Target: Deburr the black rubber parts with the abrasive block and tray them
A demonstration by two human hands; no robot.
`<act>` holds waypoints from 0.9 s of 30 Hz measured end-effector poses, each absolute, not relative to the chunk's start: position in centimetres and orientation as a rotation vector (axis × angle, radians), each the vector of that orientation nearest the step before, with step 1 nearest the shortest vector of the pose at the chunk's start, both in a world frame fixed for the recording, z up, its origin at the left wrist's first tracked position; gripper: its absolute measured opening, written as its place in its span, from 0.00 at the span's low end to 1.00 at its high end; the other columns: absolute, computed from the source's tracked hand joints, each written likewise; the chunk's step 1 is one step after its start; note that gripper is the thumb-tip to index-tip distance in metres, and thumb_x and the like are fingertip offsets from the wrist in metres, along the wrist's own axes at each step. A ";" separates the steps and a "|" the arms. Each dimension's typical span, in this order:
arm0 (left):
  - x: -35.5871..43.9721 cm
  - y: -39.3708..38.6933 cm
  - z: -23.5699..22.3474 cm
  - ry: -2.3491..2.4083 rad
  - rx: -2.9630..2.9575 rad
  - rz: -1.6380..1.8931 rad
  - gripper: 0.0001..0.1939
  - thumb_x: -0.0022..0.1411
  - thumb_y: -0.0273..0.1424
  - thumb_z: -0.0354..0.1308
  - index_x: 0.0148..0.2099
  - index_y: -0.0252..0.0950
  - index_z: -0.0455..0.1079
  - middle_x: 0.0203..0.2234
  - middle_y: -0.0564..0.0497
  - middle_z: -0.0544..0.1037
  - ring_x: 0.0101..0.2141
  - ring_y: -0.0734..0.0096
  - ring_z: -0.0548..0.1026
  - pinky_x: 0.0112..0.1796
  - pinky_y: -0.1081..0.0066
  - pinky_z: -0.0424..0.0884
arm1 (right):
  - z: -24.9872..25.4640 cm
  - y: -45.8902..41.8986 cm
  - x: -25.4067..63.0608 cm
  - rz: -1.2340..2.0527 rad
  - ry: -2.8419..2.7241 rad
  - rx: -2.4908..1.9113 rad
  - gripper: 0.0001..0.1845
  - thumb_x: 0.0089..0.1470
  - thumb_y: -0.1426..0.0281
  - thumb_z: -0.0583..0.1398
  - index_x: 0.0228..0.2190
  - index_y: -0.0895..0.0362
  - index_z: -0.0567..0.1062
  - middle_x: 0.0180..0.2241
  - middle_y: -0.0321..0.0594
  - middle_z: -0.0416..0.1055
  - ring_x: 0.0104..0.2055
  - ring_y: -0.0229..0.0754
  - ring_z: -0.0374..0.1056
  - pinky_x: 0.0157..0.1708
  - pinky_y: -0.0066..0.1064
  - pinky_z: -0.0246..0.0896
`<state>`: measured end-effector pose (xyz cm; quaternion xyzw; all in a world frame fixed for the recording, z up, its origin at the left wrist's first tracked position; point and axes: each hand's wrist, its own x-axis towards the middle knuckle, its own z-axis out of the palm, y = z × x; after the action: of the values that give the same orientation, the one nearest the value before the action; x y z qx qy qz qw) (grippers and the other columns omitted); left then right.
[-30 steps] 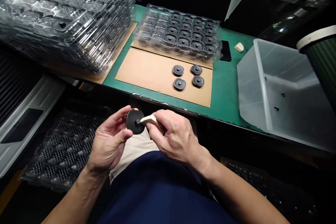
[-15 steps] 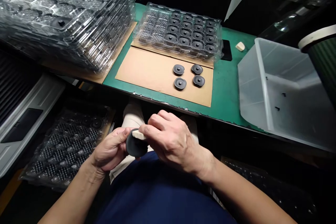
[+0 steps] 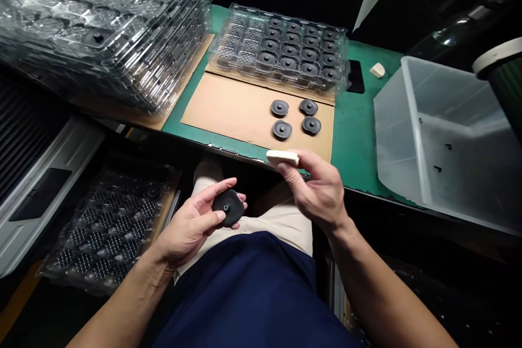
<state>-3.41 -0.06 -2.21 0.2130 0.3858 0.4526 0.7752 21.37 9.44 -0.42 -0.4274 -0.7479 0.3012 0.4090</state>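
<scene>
My left hand (image 3: pixel 196 223) holds a round black rubber disc (image 3: pixel 228 207) with a small centre hole, thumb on its face, above my lap. My right hand (image 3: pixel 316 187) is raised near the table's front edge, fingers pinched on a small cream-coloured block (image 3: pixel 282 157). Several more black discs (image 3: pixel 296 117) lie on a brown cardboard sheet (image 3: pixel 232 109) on the green mat. Behind them a clear blister tray (image 3: pixel 244 46) carries rows of the same discs in its right part.
A tall stack of clear blister trays (image 3: pixel 106 22) fills the left. A translucent plastic bin (image 3: pixel 448 136) stands at the right. Another cream block (image 3: pixel 377 69) lies on the green mat (image 3: pixel 353 125). A tray of parts (image 3: pixel 106 228) sits low at my left.
My hands have parted. The right hand lifted the cream block off the disc and moved up and right. The left hand lowered the disc and turned it face up.
</scene>
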 end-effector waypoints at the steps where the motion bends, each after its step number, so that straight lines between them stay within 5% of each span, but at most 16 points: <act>1: -3.4 -0.2 -2.4 0.827 0.502 0.988 0.32 0.67 0.23 0.66 0.70 0.38 0.67 0.57 0.36 0.75 0.57 0.49 0.73 0.46 0.63 0.80 | -1.0 10.0 22.3 0.728 -1.850 -1.133 0.11 0.71 0.65 0.63 0.49 0.56 0.81 0.41 0.38 0.76 0.41 0.39 0.71 0.43 0.29 0.64; 6: -3.2 -0.4 -2.7 0.989 0.597 0.902 0.35 0.59 0.25 0.76 0.67 0.42 0.72 0.42 0.44 0.82 0.40 0.66 0.78 0.40 0.73 0.78 | -4.2 13.4 27.5 0.562 -1.688 -1.499 0.19 0.65 0.54 0.64 0.43 0.58 0.82 0.31 0.36 0.73 0.31 0.37 0.67 0.31 0.26 0.60; 10: -2.9 0.0 -2.6 1.168 0.569 0.891 0.18 0.58 0.36 0.78 0.46 0.31 0.81 0.27 0.46 0.79 0.23 0.74 0.73 0.23 0.81 0.70 | -7.2 16.0 31.3 0.483 -1.615 -1.677 0.24 0.61 0.50 0.61 0.40 0.59 0.81 0.29 0.38 0.73 0.29 0.39 0.67 0.29 0.26 0.59; 12: -2.9 0.3 -2.5 1.190 0.523 0.924 0.19 0.63 0.43 0.73 0.42 0.29 0.81 0.24 0.45 0.78 0.19 0.73 0.72 0.17 0.81 0.64 | -8.7 16.7 32.8 0.466 -1.585 -1.717 0.26 0.60 0.50 0.60 0.42 0.60 0.81 0.30 0.39 0.74 0.30 0.41 0.69 0.29 0.27 0.59; 15: -2.8 0.8 -2.5 1.185 0.463 0.971 0.23 0.67 0.43 0.68 0.55 0.31 0.78 0.32 0.41 0.81 0.24 0.64 0.78 0.16 0.79 0.63 | -10.9 17.1 34.2 0.434 -1.555 -1.768 0.29 0.60 0.48 0.59 0.43 0.60 0.81 0.32 0.41 0.76 0.32 0.43 0.71 0.32 0.29 0.62; 20: -2.4 1.6 -2.6 1.122 0.431 1.086 0.37 0.63 0.29 0.70 0.72 0.37 0.65 0.53 0.37 0.79 0.51 0.51 0.78 0.35 0.71 0.78 | -13.2 17.2 34.8 0.365 -1.520 -1.838 0.32 0.61 0.43 0.56 0.42 0.60 0.80 0.33 0.43 0.76 0.33 0.44 0.70 0.33 0.30 0.61; 24: -1.8 2.1 -2.8 1.160 0.580 1.048 0.44 0.59 0.25 0.73 0.74 0.42 0.61 0.49 0.42 0.80 0.41 0.67 0.77 0.36 0.76 0.74 | -13.8 17.4 34.3 0.247 -1.477 -1.891 0.32 0.62 0.44 0.53 0.39 0.60 0.79 0.32 0.45 0.74 0.31 0.44 0.67 0.32 0.31 0.58; 27: -1.5 2.7 -2.7 1.239 0.624 0.942 0.42 0.57 0.29 0.76 0.71 0.40 0.68 0.39 0.45 0.82 0.29 0.74 0.72 0.28 0.79 0.68 | -13.7 17.3 33.8 0.180 -1.460 -1.903 0.29 0.61 0.45 0.55 0.32 0.58 0.77 0.27 0.43 0.71 0.28 0.43 0.64 0.30 0.32 0.53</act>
<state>-1.46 2.70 -2.67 0.2765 0.5496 0.4175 0.6687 33.75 17.32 -13.70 -0.7381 -0.5662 0.0700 0.3600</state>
